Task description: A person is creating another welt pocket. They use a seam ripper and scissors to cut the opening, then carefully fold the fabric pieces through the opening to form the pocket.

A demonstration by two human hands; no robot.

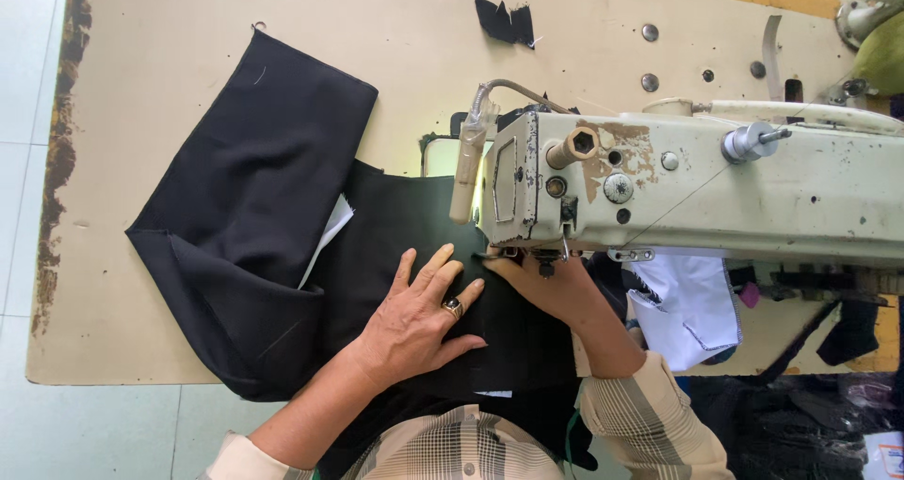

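Both hands lie on the black cloth [282, 216] spread across the table [141, 56], left hand [419, 315] flat with fingers apart, right hand [546, 282] with fingertips hidden under the machine [697, 184], where a slip could bring them dangerously near the needle.

Sewing machine head [678, 184] blocks right; table [169, 85] left seemingly open.
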